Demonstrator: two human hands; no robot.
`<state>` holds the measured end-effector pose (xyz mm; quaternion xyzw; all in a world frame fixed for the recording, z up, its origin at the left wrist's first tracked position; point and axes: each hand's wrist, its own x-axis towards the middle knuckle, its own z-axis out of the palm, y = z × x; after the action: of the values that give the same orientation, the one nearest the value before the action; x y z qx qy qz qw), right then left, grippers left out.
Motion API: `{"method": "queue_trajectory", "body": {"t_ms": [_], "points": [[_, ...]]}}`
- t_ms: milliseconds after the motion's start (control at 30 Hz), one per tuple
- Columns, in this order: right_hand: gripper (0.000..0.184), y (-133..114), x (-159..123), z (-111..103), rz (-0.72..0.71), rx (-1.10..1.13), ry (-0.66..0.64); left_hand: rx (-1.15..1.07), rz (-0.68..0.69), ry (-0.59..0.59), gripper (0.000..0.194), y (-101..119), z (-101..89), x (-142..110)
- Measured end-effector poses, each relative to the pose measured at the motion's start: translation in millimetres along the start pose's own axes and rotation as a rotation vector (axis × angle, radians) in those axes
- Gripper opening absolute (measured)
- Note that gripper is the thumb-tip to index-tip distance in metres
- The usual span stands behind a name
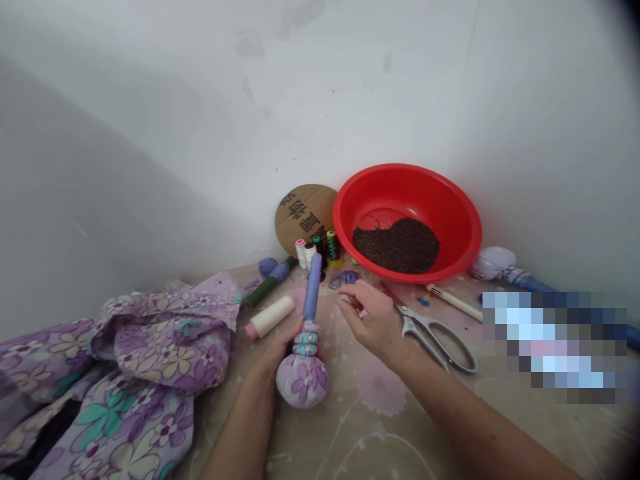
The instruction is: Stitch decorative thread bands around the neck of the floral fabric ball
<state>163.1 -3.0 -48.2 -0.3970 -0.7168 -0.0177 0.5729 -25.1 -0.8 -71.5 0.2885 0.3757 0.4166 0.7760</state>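
Cloth-headed stick [305, 345]: head bound, handle wrapped, remaining work unclear; left grip [283, 345] clamped round neck, right grip [371, 313] closure indiscernible.

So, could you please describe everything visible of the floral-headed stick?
The floral-headed stick has a rounded, pale lilac cloth head with a purple flower, gathered at a neck that looks banded in teal. Its straight handle looks wrapped in blue-violet thread. It points away from the camera, head nearest. The left grip holds the neck; whether the head touches the table is unclear.
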Motion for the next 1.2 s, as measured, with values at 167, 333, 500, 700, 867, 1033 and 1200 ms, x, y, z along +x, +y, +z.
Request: {"method": "queue_trajectory", "body": {"t_ms": [167, 333, 500, 700, 867, 1033, 1200], "points": [[0.016, -2.8, -9.0, 15.1, 0.143, 0.121, -0.155, 0.043, 0.003, 0.026, 0.016, 0.3, -1.5, -0.9], [0.025, 3.0, -16.3, 24.9, 0.268, 0.151, -0.373, 0.050, 0.019, 0.055, 0.012, 1.7, 0.9, -2.5], [0.022, 3.1, -21.4, 31.4, 0.271, 0.176, -0.442, 0.028, 0.028, 0.121, 0.008, 1.8, 3.0, -3.3], [0.013, 4.9, -24.4, 34.9, 0.261, 0.209, -0.436, 0.040, 0.034, 0.152, 0.010, 0.6, 0.7, -1.3], [0.008, 15.2, -21.2, 27.0, 0.262, 0.345, -0.738, 0.032, 0.039, 0.123, 0.005, 0.4, 0.7, -1.8], [0.016, 26.6, -11.5, 16.9, 0.287, 0.494, -0.721, 0.001, 0.005, 0.048, 0.011, -0.5, -2.7, -3.6], [0.017, 30.3, -10.0, 19.6, 0.420, 0.669, -0.600, -0.029, -0.041, -0.050, 0.020, -1.7, -14.7, -2.6]]}}
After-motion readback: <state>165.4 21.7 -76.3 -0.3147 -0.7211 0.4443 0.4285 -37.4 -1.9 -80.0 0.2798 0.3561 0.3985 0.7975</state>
